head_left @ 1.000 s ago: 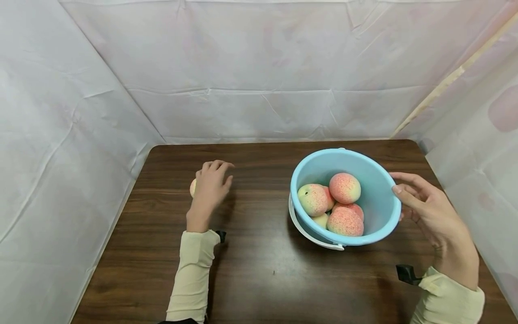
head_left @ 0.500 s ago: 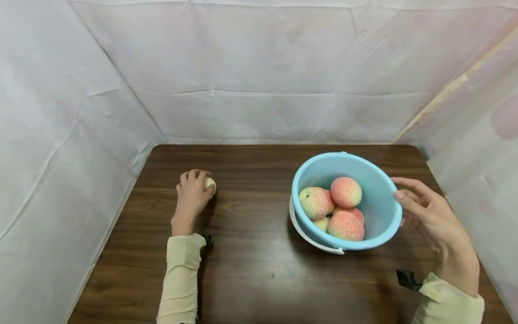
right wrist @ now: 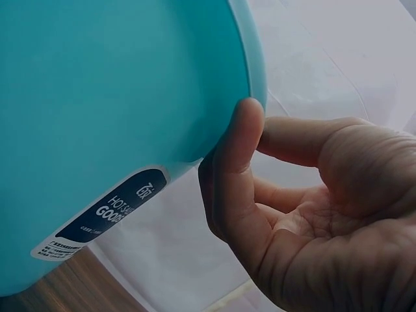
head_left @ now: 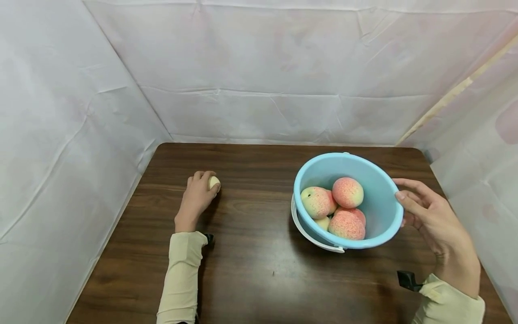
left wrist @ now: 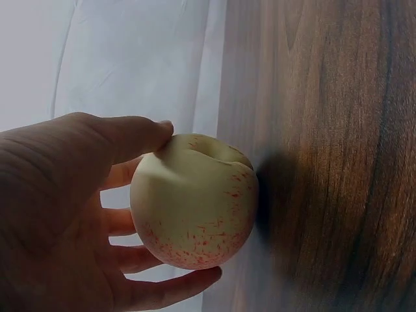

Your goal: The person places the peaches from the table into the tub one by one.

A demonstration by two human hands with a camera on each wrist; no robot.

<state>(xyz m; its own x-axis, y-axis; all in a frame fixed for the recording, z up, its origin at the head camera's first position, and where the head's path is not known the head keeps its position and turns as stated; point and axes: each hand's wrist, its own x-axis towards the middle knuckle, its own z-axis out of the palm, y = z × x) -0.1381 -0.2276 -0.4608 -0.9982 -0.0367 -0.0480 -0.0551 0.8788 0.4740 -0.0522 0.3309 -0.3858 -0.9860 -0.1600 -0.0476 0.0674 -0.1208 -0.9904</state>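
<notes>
My left hand (head_left: 196, 193) grips a pale yellow peach (left wrist: 195, 208) flecked with red, at the far left of the table. The thumb lies on its upper side and the fingers curl round behind and below it. The peach is at or very near the wood; a dark shadow lies beside it. At the right, a light blue bucket (head_left: 376, 220) leans with its mouth towards me. My right hand (head_left: 437, 220) pinches the bucket's right rim between thumb and fingers. Several red-and-yellow peaches (head_left: 348, 192) lie piled inside, partly hiding each other.
The bucket's white handle (head_left: 309, 236) hangs along its near left side. A dark label (right wrist: 107, 211) is on the bucket's outer wall. White sheeting (head_left: 259, 67) stands behind and at both sides of the brown wooden table (head_left: 259, 279).
My left hand moved left and round the far-left peach, then took hold of it and shifted slightly right. My right hand stays on the bucket's rim. The head view has shifted slightly.
</notes>
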